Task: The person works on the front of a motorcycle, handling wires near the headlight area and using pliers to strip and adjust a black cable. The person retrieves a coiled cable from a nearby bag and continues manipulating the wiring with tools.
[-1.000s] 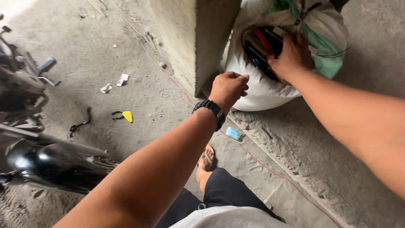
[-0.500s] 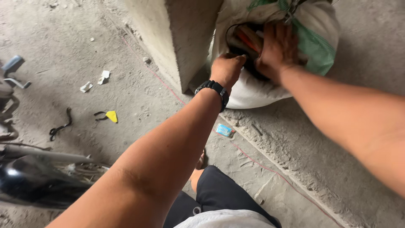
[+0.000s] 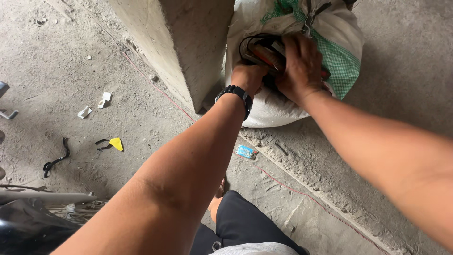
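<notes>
Both my hands are at the mouth of the white sack (image 3: 269, 106), leaning vs. the concrete pillar (image 3: 188, 42). My left hand (image 3: 249, 75) is curled on the opening's edge. My right hand (image 3: 302, 66) lies fingers-spread over the black-red tool (image 3: 264, 52) (grip: cannot tell).

My left hand (image 3: 248, 76) has its fingertips buried in the mouth of the white sack (image 3: 278, 106), and my right hand (image 3: 302, 68) lies over the dark bundle (image 3: 264, 52) inside, so I cannot tell what either one actually grips or what that bundle is. The sack's top runs off the upper edge, and the concrete pillar (image 3: 188, 42) hides its left side. The small blue packet (image 3: 246, 151) on the floor is too small to identify.
</notes>
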